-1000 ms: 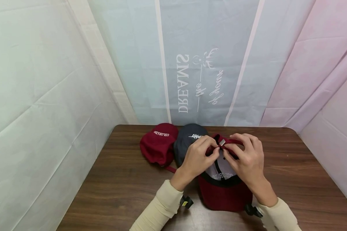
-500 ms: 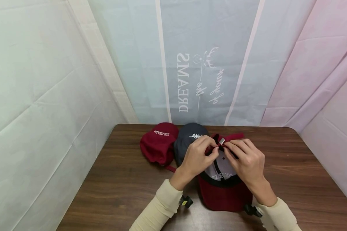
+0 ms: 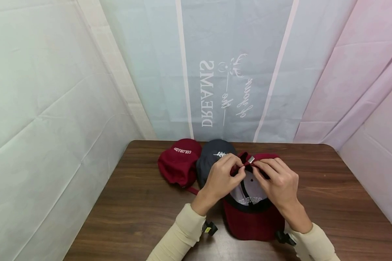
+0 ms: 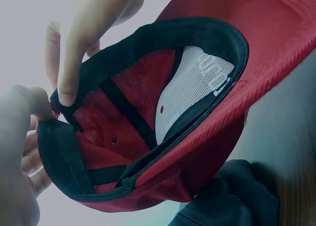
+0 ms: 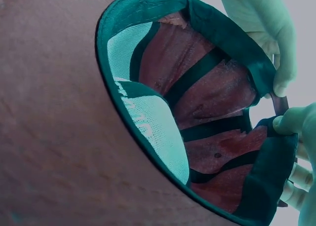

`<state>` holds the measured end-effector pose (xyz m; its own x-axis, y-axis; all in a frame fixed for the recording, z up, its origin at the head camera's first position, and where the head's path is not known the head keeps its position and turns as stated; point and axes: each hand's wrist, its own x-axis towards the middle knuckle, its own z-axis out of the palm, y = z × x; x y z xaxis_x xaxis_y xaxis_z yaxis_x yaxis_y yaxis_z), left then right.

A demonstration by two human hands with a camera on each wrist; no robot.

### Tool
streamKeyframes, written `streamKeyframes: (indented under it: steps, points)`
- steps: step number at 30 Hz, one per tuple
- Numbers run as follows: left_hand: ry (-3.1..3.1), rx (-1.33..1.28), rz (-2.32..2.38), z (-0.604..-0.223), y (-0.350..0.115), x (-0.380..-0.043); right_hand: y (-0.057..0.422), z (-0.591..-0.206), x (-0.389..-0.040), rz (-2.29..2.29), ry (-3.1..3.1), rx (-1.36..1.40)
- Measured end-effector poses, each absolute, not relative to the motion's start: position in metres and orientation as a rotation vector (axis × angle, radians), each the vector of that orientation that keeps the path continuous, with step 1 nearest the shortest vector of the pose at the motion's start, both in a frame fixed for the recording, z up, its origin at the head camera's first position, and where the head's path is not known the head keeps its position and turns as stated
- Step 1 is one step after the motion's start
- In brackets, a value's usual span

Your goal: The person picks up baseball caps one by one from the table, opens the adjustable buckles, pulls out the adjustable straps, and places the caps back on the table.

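Note:
A dark red baseball cap sits with its brim toward me and its inside showing, white mesh behind the front panel. My left hand pinches the back band on the left of the small metal buckle. Right of the buckle, my right hand pinches the band with thumb and fingers. The strap runs out from the buckle, above the right fingers. Both the left hand and the right hand show close at the back opening in their wrist views.
Left of the held cap lie a dark grey cap with white lettering and a red cap marked COLORADO, on a brown wooden table. Printed cloth hangs behind the table's far edge.
The strap's end sprang loose from the right fingers to stick out rightward, and now lies behind them again. The buckle shows slightly more. Both hands stay nearly in place.

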<state>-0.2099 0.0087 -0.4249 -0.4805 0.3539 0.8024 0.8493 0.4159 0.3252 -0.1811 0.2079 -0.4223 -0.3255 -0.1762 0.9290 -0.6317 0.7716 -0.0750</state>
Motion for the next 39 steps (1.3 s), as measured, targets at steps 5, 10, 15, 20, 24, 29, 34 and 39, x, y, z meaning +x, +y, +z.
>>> streamKeyframes:
  steps: [5,10,15,20,24,29,34,39]
  points:
    - [-2.014,-1.025,-0.978,-0.425,0.008,-0.211,0.209,-0.422,-0.182,0.529,-1.883,0.614]
    - [-1.978,-1.023,-1.041,-0.425,0.005,-0.212,0.215,-0.420,-0.183,0.584,-1.870,0.539]
    - [-1.948,-1.006,-1.114,-0.423,0.001,-0.213,0.224,-0.418,-0.183,0.634,-1.861,0.469]
    - [-1.950,-0.982,-1.126,-0.422,0.000,-0.213,0.223,-0.416,-0.183,0.640,-1.862,0.477]
    - [-1.963,-0.971,-1.114,-0.422,0.000,-0.213,0.223,-0.416,-0.183,0.642,-1.857,0.465]
    - [-1.993,-0.969,-1.097,-0.422,0.000,-0.212,0.221,-0.414,-0.181,0.657,-1.858,0.456]
    - [-2.019,-0.970,-1.059,-0.418,0.002,-0.211,0.219,-0.411,-0.178,0.663,-1.862,0.482]
    - [-2.030,-0.968,-0.994,-0.414,0.006,-0.210,0.215,-0.409,-0.176,0.654,-1.871,0.542]
